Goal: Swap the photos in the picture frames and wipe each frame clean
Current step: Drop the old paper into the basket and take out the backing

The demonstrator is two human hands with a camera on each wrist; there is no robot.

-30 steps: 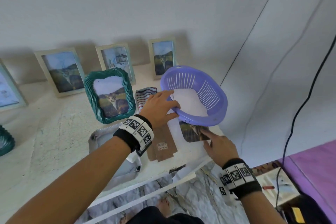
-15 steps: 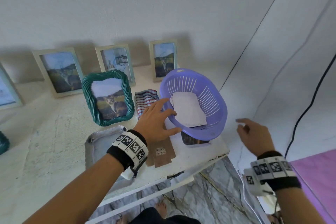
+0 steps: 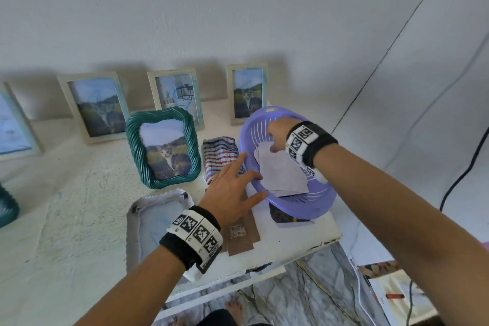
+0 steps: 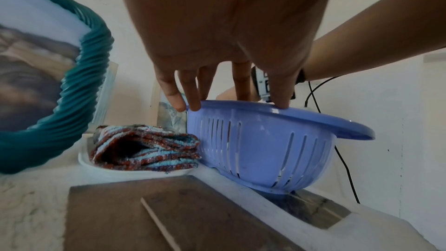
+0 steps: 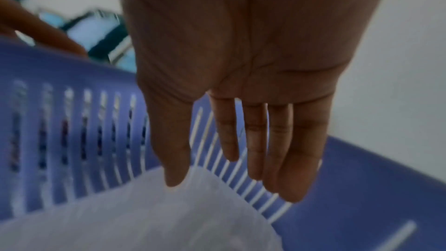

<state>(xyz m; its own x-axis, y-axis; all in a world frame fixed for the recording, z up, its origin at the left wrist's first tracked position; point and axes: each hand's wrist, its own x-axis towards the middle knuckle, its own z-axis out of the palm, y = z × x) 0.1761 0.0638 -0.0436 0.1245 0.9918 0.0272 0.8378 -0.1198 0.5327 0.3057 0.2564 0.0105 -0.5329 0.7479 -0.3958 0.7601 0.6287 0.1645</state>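
Left hand (image 3: 232, 188) rests with straight, spread fingers on the near rim of the purple basket (image 3: 312, 206), which sits tilted at the table's (image 3: 66, 206) right end. Right hand (image 3: 276, 135) reaches into the basket with relaxed, extended fingers over a stack of white photo backs (image 3: 280, 172); whether it touches them is hard to tell, as the wrist view is blurred. One photo (image 3: 287, 216) lies half hidden under the basket. Four pale frames (image 3: 92, 106) lean on the wall, the leftmost cut off. One teal frame (image 3: 162, 147) stands in front, another is cropped at the left edge. One striped cloth (image 3: 221, 155) lies beside the basket.
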